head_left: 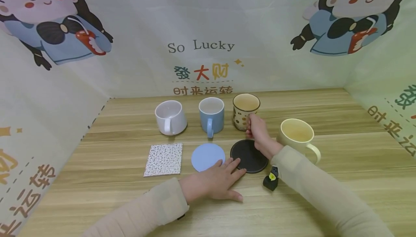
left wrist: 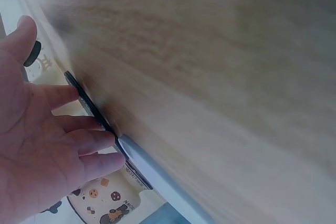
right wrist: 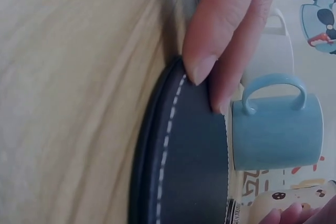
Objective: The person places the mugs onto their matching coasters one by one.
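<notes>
My right hand point(head_left: 260, 132) grips the cream mug with a spotted print and dark rim point(head_left: 241, 116) at its near right side, where the hand hides the handle. The mug stands upright at the back of the table. Just in front lies a round black coaster with white stitching point(right wrist: 197, 171), below my right wrist. My left hand point(head_left: 221, 181) is spread flat, its fingertips on the black coaster's left edge. It also overlaps the near right edge of a round light-blue coaster point(head_left: 205, 156). In the right wrist view, left fingers point(right wrist: 220, 19) rest on the black coaster.
A white mug point(head_left: 169, 118) and a blue mug point(head_left: 210, 118) stand left of the spotted one. A pale yellow mug point(head_left: 294, 132) is right of my right forearm, partly covered by it. A speckled square coaster point(head_left: 164, 160) lies front left. Printed cloth point(head_left: 273, 67) surrounds the wooden table point(head_left: 107, 193).
</notes>
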`<act>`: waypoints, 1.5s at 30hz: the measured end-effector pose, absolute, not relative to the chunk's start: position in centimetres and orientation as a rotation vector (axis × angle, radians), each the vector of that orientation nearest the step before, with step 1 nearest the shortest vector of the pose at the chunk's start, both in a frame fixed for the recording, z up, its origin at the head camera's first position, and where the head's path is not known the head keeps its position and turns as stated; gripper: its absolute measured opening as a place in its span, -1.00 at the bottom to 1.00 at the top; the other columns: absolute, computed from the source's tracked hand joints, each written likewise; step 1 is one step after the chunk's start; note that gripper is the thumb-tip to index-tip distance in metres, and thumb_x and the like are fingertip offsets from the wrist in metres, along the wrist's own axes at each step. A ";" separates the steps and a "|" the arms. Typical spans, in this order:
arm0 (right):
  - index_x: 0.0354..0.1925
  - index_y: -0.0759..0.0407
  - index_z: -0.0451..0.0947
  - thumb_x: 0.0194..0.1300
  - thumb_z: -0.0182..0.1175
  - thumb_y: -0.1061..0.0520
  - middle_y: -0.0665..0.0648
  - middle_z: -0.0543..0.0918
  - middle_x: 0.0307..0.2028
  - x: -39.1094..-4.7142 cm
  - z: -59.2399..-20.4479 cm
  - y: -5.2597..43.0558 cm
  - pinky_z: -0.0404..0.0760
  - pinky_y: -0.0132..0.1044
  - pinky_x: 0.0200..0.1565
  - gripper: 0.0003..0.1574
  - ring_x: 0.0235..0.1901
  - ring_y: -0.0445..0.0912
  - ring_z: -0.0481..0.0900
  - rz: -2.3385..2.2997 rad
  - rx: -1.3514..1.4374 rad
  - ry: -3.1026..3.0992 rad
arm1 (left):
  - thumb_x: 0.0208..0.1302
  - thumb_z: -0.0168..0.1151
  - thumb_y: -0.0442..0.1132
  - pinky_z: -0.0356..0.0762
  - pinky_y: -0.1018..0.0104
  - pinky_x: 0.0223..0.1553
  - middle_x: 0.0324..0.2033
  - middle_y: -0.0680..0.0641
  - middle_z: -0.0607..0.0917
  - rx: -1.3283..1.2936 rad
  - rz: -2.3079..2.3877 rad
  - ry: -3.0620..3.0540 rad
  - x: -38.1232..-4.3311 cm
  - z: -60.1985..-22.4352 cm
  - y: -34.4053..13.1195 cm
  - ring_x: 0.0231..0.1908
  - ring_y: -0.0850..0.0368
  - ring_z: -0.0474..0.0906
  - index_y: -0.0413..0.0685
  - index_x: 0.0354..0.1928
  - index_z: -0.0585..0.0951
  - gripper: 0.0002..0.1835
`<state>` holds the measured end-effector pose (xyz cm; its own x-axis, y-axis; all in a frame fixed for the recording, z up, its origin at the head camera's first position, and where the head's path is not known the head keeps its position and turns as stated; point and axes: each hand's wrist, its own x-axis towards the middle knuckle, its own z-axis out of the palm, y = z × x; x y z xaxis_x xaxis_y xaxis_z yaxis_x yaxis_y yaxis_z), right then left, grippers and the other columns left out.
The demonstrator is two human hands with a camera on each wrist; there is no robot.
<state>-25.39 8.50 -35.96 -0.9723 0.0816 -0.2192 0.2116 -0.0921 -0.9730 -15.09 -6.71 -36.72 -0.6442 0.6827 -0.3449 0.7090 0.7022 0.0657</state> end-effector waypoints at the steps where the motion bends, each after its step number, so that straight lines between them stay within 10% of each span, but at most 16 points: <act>1: -0.64 0.15 0.18 0.24 -0.22 0.18 -0.03 0.26 -0.69 -25.3 -35.9 8.5 0.33 -0.42 -0.60 -0.70 -0.77 -0.25 0.26 -2.236 0.327 2.066 | 0.18 -0.13 0.37 0.02 0.04 0.32 0.40 -0.14 -0.01 1.091 -0.105 2.569 -15.1 -36.7 -6.7 0.39 -0.04 -0.10 0.10 0.40 0.10 -0.17; 45: -0.67 0.10 0.13 0.28 -0.27 0.18 -0.05 0.22 -0.69 -22.8 -34.5 10.2 0.31 -0.44 -0.50 -0.64 -0.67 -0.23 0.23 -2.142 0.213 2.093 | 0.19 -0.12 0.35 0.03 0.09 0.33 0.41 -0.13 -0.01 1.089 -0.116 2.562 -15.0 -36.6 -6.7 0.39 -0.04 -0.11 0.10 0.40 0.09 -0.18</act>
<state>-22.76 10.16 -34.49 -0.9803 -0.0006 -0.1976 0.1976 -0.0230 -0.9800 -15.05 -6.73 -36.56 -0.6419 0.6817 -0.3511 0.7106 0.7009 0.0618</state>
